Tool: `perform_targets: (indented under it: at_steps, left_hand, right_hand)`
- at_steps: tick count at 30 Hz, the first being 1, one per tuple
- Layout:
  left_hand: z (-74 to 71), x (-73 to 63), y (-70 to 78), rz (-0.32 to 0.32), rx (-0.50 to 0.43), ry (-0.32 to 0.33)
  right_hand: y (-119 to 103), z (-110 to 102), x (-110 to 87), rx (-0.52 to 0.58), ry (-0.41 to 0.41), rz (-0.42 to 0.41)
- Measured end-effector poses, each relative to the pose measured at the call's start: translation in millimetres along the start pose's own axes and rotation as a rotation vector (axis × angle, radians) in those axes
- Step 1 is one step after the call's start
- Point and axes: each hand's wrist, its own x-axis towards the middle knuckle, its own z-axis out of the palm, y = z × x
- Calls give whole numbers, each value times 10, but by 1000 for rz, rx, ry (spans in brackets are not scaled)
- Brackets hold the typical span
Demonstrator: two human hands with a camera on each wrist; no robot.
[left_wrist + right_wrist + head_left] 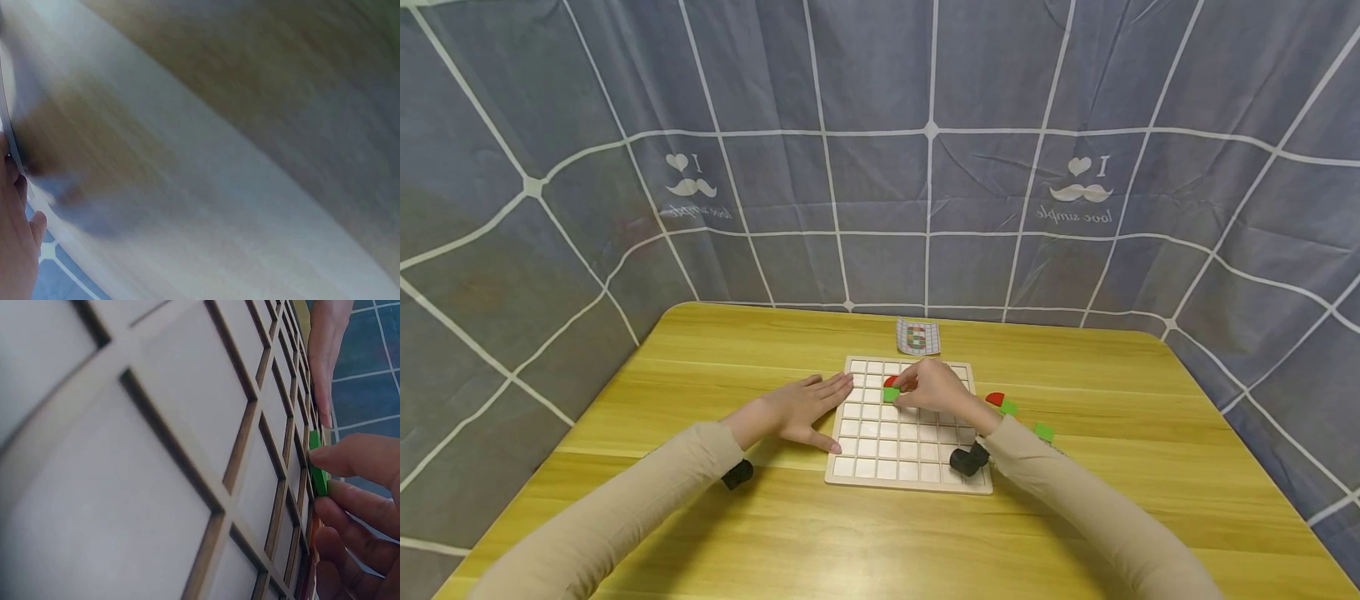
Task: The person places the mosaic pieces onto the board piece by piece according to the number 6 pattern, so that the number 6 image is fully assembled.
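Note:
A pale wooden grid board lies flat on the table. My right hand reaches over its upper half and pinches a green square tile between thumb and fingers. In the right wrist view, the thumb lies on the face of the same green tile, close against the grid. Just beyond it on the board is a red rounded tile, partly hidden by the fingers. My left hand rests along the board's left edge, fingers straight and thumb spread. The left wrist view catches only part of that left hand.
Right of the board lie a red quarter-round tile, a green tile touching it, and another green tile near the sleeve. A small printed pattern card lies behind the board. A grey curtain stands along the table's back.

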Motion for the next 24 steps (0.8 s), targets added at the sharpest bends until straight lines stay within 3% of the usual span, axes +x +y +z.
perform_targets:
  at_steps: [24]
  left_hand:
    - [-3, -1, 18, -5, -9, -3]
  right_hand:
    - [45, 16, -16, 23, 1, -9]
